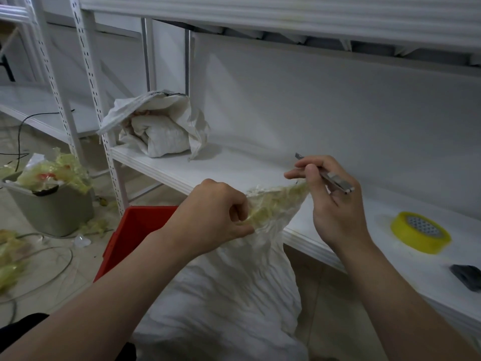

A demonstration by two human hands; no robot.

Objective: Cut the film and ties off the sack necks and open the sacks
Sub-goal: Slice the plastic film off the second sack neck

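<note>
Far left of the sack, down on the floor: a grey-green bin [52,212] stuffed w/ yellowish film scraps [56,173], more scraps lying around it. Just left of the sack there's a red crate [130,230], partly hidden behind the left arm. Up-left behind the sack, on the white shelf [234,168], sits a 2nd sack [158,126] w/ its mouth already open.

Now the sack [229,295] itself: it's btw the two forearms, in front of the shelf edge, body roughly upright. Its neck [276,204] is wrapped in yellowish film and stretched lower-left to upper-right across the shelf edge. Left hand [213,217] is curled tight round the low end of the neck, knuckles up. Right hand [335,204] is at the tip end, fingers curled round a slim metal knife [335,179]. The film tip reaches those fingers, can't tell if they actually pinch it. Knife's long axis runs upper-left to lower-right, blade tip pointing up-left, away from the person, above the neck.

Right of the sack, on the shelf: a yellow tape roll [420,231] lying flat, then a small dark thing [466,276], no idea what.
</note>
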